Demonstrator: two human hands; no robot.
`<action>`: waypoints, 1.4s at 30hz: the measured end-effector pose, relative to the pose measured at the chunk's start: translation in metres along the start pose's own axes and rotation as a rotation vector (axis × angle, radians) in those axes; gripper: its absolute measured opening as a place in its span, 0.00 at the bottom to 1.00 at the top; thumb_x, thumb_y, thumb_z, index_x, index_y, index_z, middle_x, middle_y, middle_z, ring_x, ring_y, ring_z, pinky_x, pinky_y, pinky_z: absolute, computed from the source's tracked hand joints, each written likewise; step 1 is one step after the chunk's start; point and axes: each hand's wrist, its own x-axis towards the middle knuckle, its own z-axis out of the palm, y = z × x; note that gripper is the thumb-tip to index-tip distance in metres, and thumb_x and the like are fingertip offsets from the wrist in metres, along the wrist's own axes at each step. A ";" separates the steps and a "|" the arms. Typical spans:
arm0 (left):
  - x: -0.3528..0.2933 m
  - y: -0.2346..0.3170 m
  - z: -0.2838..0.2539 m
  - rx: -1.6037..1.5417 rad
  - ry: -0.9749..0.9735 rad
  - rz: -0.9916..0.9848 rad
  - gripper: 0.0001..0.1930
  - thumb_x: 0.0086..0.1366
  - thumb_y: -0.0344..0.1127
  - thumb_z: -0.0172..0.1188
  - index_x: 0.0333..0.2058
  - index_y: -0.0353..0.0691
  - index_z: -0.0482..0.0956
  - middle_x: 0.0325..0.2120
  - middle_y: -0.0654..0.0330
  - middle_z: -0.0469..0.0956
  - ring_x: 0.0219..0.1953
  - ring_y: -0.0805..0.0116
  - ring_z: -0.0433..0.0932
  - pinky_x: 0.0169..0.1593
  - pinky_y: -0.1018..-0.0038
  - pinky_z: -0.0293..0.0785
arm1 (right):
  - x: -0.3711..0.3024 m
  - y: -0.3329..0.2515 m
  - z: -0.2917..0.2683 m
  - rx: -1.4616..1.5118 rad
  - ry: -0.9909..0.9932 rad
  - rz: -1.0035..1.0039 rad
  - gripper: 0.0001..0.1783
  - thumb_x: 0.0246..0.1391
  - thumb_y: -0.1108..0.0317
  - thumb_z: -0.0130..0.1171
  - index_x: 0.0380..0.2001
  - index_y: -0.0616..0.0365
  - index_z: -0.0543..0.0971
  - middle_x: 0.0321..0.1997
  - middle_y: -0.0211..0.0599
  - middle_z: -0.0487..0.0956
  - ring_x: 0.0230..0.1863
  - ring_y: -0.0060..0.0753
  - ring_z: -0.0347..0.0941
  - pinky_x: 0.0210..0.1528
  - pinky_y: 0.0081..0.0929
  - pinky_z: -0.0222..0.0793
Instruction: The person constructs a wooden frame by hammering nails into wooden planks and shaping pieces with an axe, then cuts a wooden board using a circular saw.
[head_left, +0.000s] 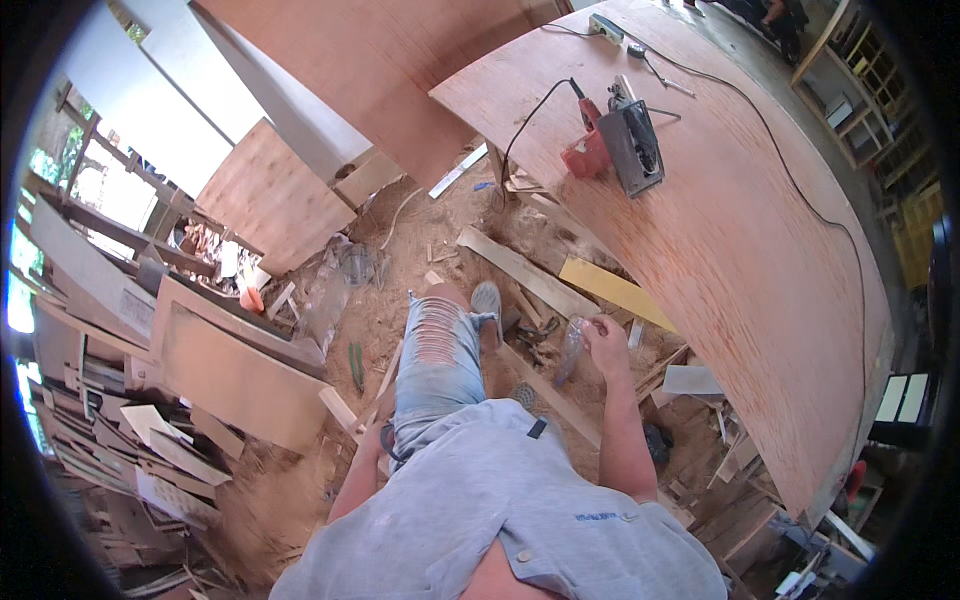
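My right hand (605,347) is out in front of me beside the plywood sheet, its fingers curled at the top of a see-through plastic item (571,352). Whether that is a bottle or a bag I cannot tell. Low beside my thigh is my left hand (374,440), partly hidden by my clothing. Something dark and curved (388,440) shows next to it, but the fingers do not show. A red circular saw (590,152) with a grey base plate (632,150) lies on the large plywood sheet (690,270) to my right.
A power cord (775,135) trails across the plywood. Sawdust and wood offcuts cover the floor, including a long board (525,272) and a yellow strip (615,292). Stacked panels (235,375) stand at left. A person (775,15) is partly visible at far right.
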 end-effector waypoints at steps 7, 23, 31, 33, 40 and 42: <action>0.097 0.349 -0.072 0.038 0.256 0.486 0.15 0.68 0.44 0.67 0.40 0.35 0.88 0.34 0.47 0.87 0.40 0.51 0.87 0.48 0.60 0.81 | 0.051 -0.137 -0.001 0.368 -0.018 0.053 0.13 0.70 0.69 0.61 0.52 0.66 0.80 0.36 0.35 0.85 0.35 0.20 0.80 0.36 0.20 0.75; 0.342 0.697 -0.140 -0.116 0.209 0.983 0.09 0.54 0.39 0.75 0.30 0.44 0.86 0.28 0.57 0.84 0.36 0.54 0.82 0.45 0.59 0.76 | 0.488 -0.351 0.011 -0.013 0.136 0.019 0.32 0.75 0.44 0.50 0.60 0.65 0.79 0.63 0.54 0.81 0.65 0.46 0.77 0.66 0.39 0.68; 0.526 0.577 -0.340 0.528 0.419 0.372 0.14 0.60 0.34 0.65 0.46 0.43 0.83 0.41 0.60 0.88 0.46 0.55 0.84 0.51 0.60 0.78 | 0.569 -0.304 -0.024 -0.977 -0.546 0.144 0.21 0.61 0.56 0.61 0.49 0.57 0.88 0.36 0.42 0.89 0.35 0.52 0.86 0.39 0.47 0.81; 0.567 0.558 -0.477 -0.121 0.882 0.703 0.11 0.70 0.33 0.61 0.48 0.40 0.78 0.36 0.62 0.78 0.35 0.67 0.78 0.41 0.61 0.78 | 0.565 -0.380 0.016 -0.877 -0.475 0.515 0.16 0.52 0.62 0.62 0.41 0.53 0.91 0.42 0.47 0.89 0.42 0.47 0.88 0.43 0.43 0.82; 0.350 0.998 -0.547 -0.474 1.102 1.662 0.33 0.84 0.53 0.45 0.52 0.18 0.77 0.46 0.42 0.82 0.50 0.53 0.83 0.59 0.57 0.83 | 0.523 -0.359 0.023 -0.852 -0.222 0.602 0.21 0.46 0.59 0.67 0.44 0.52 0.91 0.50 0.49 0.88 0.51 0.47 0.87 0.49 0.45 0.84; 0.192 1.067 -0.494 -0.274 1.172 1.926 0.34 0.85 0.50 0.40 0.53 0.13 0.75 0.46 0.35 0.83 0.51 0.47 0.85 0.60 0.55 0.84 | 0.505 -0.345 0.036 -0.901 -0.161 0.524 0.21 0.47 0.59 0.67 0.45 0.52 0.91 0.52 0.48 0.88 0.53 0.48 0.86 0.49 0.48 0.84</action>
